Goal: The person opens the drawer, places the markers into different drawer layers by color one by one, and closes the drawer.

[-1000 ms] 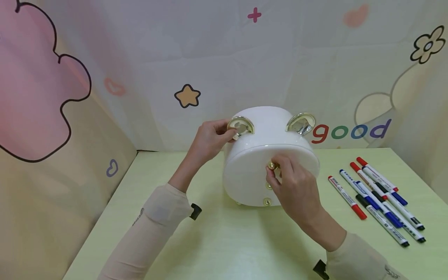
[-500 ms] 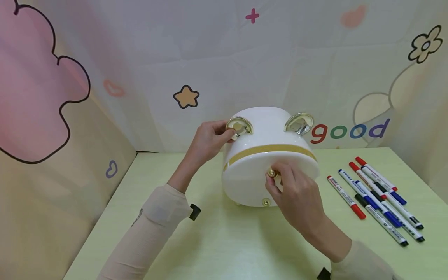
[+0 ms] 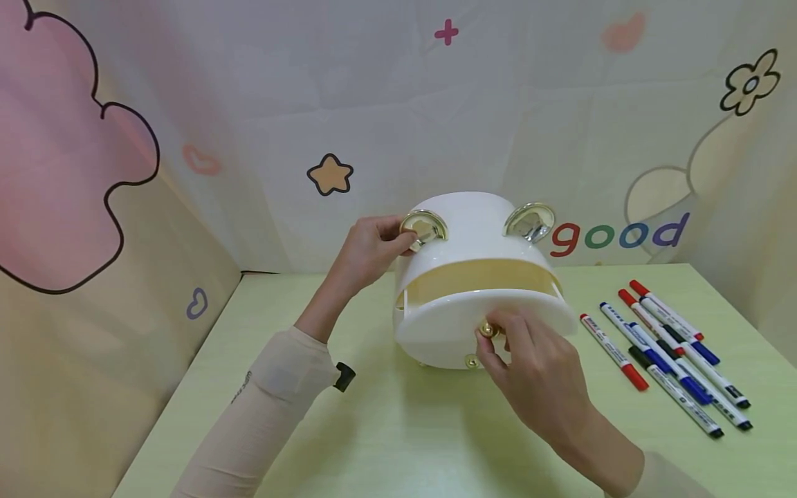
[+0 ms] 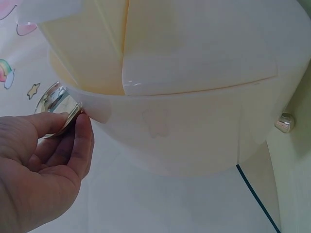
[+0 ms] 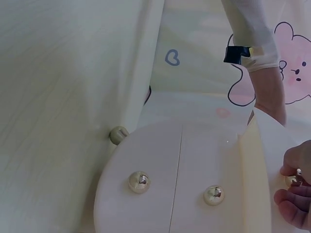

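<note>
Head view gives me the right hand (image 3: 542,370), thumb and fingertips pinching the top knob (image 3: 488,330); that metal looks slick, so a hard tug could slip off. My left hand (image 3: 372,254) pinches one gold ear (image 3: 426,225) between thumb and fingers. With only that small hold visible as a brace, I'd worry the box (image 3: 473,225) could swivel or creep if the pull goes off-centre. Its top drawer (image 3: 436,330) juts partway out; drawn too far, it might come free and tip. I can't tell whether it runs square. The box stands on the table (image 3: 398,456); pens (image 3: 661,361) lie to its right, near my forearm (image 3: 600,446), where a wide swing could set them rolling.
</note>
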